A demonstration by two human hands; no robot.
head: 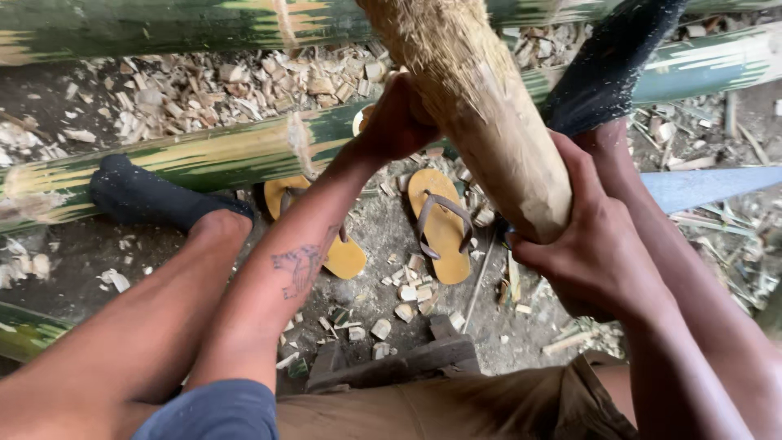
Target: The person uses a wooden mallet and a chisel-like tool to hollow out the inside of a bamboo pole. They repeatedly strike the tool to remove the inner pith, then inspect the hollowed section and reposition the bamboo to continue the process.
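Note:
A thick pale wooden log (481,106) with a fibrous, shaved surface slants from the top centre down to the middle right. My left hand (399,122) grips its left side high up. My right hand (590,244) wraps around its lower rounded end. A long flat metal blade (709,186) sticks out to the right, just behind my right hand; what holds it is hidden.
Green and yellow bamboo poles (187,159) lie across the ground, with my dark-socked feet (142,195) resting on them. Two yellow sandals (440,224) lie on the dirt amid several wood chips (244,81). A dark wooden block (399,358) sits between my knees.

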